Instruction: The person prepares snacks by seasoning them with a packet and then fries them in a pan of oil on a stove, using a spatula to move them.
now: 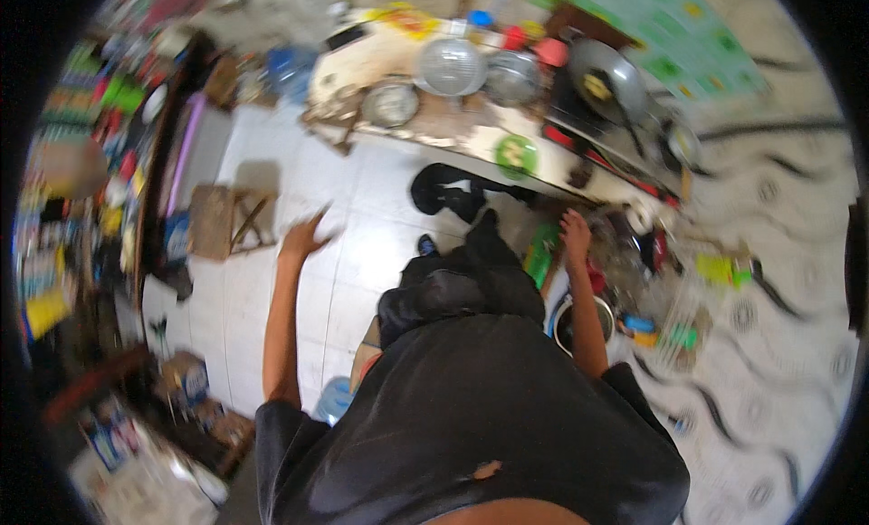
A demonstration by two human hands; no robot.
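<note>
My left hand [306,236] hangs over the white tiled floor with its fingers spread and nothing in it, its fingertips blurred by motion. My right hand [575,235] is raised near the front edge of the low table [444,138], empty, with the fingers stretched out. A green plate [515,169] with pale pieces of food on it sits at that edge, a little beyond my right hand. Farther back, a dark wok [625,72] holding some yellow food rests on a black stove [566,118]. Neither hand touches any of these.
On the table stand a colander-like bowl [448,66], a metal pot [513,77] and a round pan [390,116] with whitish contents. A small wooden stool [210,222] stands at left, near crowded shelves [72,226]. Clutter and a bucket [563,330] lie beside my right arm.
</note>
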